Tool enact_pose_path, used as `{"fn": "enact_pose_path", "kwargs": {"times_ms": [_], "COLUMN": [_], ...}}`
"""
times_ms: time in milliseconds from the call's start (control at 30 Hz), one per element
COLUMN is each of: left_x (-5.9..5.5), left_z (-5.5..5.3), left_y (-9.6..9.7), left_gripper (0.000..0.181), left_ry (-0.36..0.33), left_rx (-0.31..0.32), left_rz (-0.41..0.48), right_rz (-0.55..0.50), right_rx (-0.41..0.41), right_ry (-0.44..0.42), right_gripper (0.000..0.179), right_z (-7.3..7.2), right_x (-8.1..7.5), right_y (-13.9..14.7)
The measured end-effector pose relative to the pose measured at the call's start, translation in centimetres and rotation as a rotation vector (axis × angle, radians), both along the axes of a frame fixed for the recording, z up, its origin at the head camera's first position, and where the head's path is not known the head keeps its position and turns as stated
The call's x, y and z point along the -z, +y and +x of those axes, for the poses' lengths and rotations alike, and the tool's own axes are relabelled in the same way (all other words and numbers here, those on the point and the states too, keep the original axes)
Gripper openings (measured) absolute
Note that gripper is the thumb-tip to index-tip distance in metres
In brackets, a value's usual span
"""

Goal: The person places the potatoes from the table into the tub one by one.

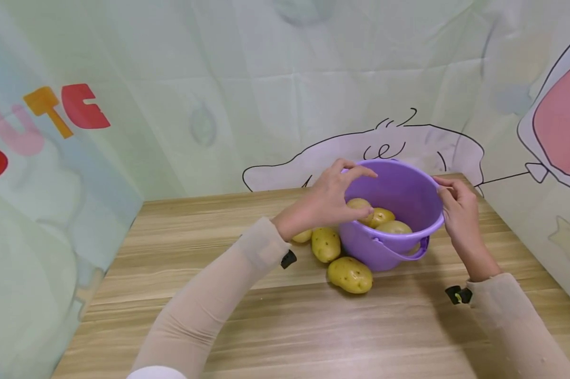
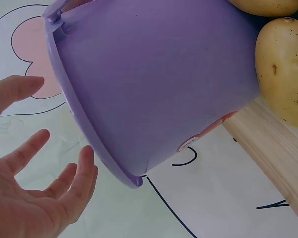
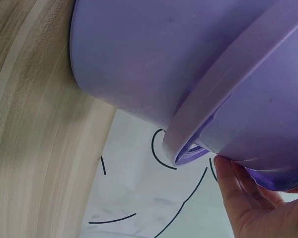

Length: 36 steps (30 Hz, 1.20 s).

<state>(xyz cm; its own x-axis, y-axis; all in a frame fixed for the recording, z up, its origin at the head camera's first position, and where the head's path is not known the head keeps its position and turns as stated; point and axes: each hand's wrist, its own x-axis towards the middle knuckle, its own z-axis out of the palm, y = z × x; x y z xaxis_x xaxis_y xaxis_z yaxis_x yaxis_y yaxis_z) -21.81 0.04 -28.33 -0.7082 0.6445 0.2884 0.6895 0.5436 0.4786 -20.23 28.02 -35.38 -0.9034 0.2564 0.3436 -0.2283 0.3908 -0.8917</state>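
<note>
A purple bucket (image 1: 366, 251) stands on the wooden table, with several potatoes inside; one potato (image 1: 382, 216) shows near its wall. My left hand (image 1: 334, 197) is at the bucket's left rim, thumb and fingers spread apart. In the left wrist view that hand (image 2: 44, 183) holds nothing, its fingers loosely bent beside the rim. On the opposite side, my right hand (image 1: 462, 213) grips the rim between thumb and fingers. The right wrist view has its fingers (image 3: 233, 186) against the bucket's rim; part of the hand is cut off there.
Outside the bucket, to its left and front, lie a potato (image 1: 326, 245), a nearer potato (image 1: 350, 275) and a third potato (image 1: 302, 237) partly hidden by my left wrist. The bucket's handle (image 1: 408, 257) hangs down in front. A printed cloth (image 1: 209, 105) backs the table (image 1: 285, 331).
</note>
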Motion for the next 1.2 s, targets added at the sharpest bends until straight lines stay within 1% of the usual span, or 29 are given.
{"fn": "enact_pose_path", "kwargs": {"times_ms": [300, 533, 767, 900, 1067, 1200], "left_x": [0.1, 0.0, 0.0, 0.1, 0.3, 0.4], "left_z": [0.0, -0.1, -0.1, -0.1, -0.2, -0.3], "left_y": [-0.8, -1.6, -2.6, -3.3, -4.1, -4.7], "left_gripper": [0.054, 0.056, 0.058, 0.057, 0.057, 0.055], "left_ry": [0.0, 0.011, -0.035, -0.048, -0.05, -0.039], "left_rx": [-0.026, -0.041, -0.08, -0.101, -0.122, -0.133], "left_rz": [0.005, 0.01, 0.016, 0.032, 0.061, 0.065], "right_rz": [-0.005, 0.007, -0.006, 0.0, 0.002, -0.004], "right_rx": [0.003, 0.008, 0.001, 0.004, -0.002, -0.004], "right_ry": [0.006, 0.0, 0.001, -0.007, -0.008, -0.006], "right_gripper": [0.037, 0.037, 0.036, 0.037, 0.036, 0.035], "right_z": [0.0, 0.1, 0.2, 0.2, 0.2, 0.2], "right_x": [0.0, 0.0, -0.1, -0.1, -0.1, -0.1], "right_y": [0.0, 0.0, -0.1, -0.1, -0.1, -0.1]}}
